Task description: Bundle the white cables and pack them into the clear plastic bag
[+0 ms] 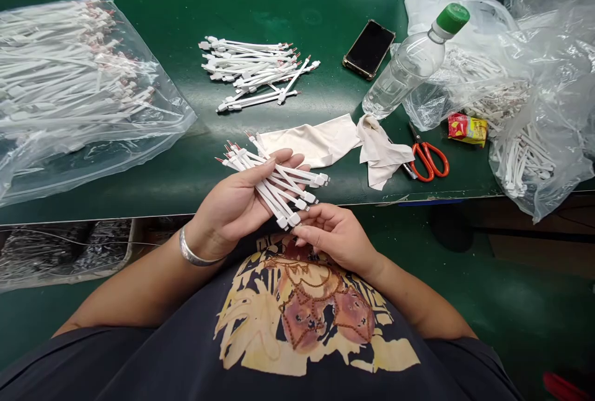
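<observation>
My left hand (246,196) is closed around a loose bundle of short white cables (279,187), thumb on top and fingers beneath. Their flat connectors point right and toward me; bare reddish wire ends stick out at the upper left. At the connector end, my right hand (337,233) has its fingers curled in, thumb and fingertips at the tip of a white cable. Part of that contact is hidden. Beyond the hands, a pile of similar cables (255,69) lies on the green table. A cream cloth sleeve (311,141) rests just behind the bundle.
On the left lies a clear bag (162,116) full of white cables. To the right are a phone (369,49), a green-capped bottle (404,66), a crumpled cloth (383,153), orange-handled scissors (430,161), a small red-yellow packet (467,129) and plastic bags of cables (525,159).
</observation>
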The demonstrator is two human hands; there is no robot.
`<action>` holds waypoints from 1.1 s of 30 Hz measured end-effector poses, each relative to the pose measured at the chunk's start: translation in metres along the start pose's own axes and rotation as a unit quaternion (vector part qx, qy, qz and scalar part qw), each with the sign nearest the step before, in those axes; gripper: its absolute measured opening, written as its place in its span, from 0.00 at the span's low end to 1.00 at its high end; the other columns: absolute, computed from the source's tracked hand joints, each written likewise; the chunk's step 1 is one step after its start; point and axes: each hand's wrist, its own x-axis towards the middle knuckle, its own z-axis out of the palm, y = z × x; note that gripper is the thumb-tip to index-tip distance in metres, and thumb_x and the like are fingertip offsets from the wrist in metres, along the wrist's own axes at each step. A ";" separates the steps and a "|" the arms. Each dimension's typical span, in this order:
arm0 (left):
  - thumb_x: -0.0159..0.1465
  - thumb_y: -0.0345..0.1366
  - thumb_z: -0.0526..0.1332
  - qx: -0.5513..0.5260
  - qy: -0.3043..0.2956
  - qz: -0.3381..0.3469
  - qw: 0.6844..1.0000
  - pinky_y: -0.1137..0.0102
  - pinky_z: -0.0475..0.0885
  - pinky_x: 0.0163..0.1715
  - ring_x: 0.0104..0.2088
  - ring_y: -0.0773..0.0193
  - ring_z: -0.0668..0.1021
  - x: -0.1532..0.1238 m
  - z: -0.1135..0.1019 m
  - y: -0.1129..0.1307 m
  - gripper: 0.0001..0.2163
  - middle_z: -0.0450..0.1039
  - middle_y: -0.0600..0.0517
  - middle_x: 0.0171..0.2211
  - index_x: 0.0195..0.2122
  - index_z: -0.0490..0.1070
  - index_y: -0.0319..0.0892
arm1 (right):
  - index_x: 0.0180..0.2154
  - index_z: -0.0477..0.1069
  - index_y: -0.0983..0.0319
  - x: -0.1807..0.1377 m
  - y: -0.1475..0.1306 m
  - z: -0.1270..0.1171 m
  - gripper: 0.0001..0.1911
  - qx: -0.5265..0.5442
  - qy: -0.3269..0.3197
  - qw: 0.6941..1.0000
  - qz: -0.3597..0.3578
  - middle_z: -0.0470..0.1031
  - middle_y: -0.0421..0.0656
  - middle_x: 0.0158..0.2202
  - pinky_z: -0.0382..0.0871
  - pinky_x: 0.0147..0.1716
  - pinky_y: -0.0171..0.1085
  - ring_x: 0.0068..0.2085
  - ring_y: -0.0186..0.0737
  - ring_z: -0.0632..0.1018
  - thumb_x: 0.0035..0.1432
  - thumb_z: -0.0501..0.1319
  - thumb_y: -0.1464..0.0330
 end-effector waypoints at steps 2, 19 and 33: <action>0.64 0.29 0.54 0.000 0.002 0.000 1.000 0.58 0.67 0.56 0.52 0.56 0.74 0.000 0.001 0.000 0.11 0.74 0.46 0.49 0.45 0.73 0.39 | 0.35 0.74 0.63 0.000 -0.001 0.002 0.13 -0.012 0.000 1.000 -0.002 0.77 0.41 0.29 0.67 0.19 0.27 0.26 0.30 0.76 0.49 0.67 0.62; 0.64 0.29 0.54 -0.003 -0.006 -0.005 1.000 0.59 0.68 0.55 0.51 0.57 0.75 0.003 -0.002 0.001 0.11 0.74 0.46 0.49 0.44 0.73 0.38 | 0.31 0.72 0.65 0.005 0.001 -0.002 0.16 0.075 -0.030 0.994 0.076 0.78 0.44 0.28 0.59 0.13 0.24 0.21 0.30 0.76 0.51 0.64 0.57; 0.65 0.29 0.53 -0.029 0.004 -0.002 1.000 0.61 0.68 0.55 0.50 0.60 0.75 0.003 0.001 0.003 0.11 0.76 0.46 0.47 0.44 0.73 0.38 | 0.29 0.74 0.65 0.000 -0.007 0.004 0.13 -0.023 -0.031 0.998 0.043 0.77 0.42 0.26 0.62 0.17 0.24 0.23 0.28 0.75 0.55 0.62 0.60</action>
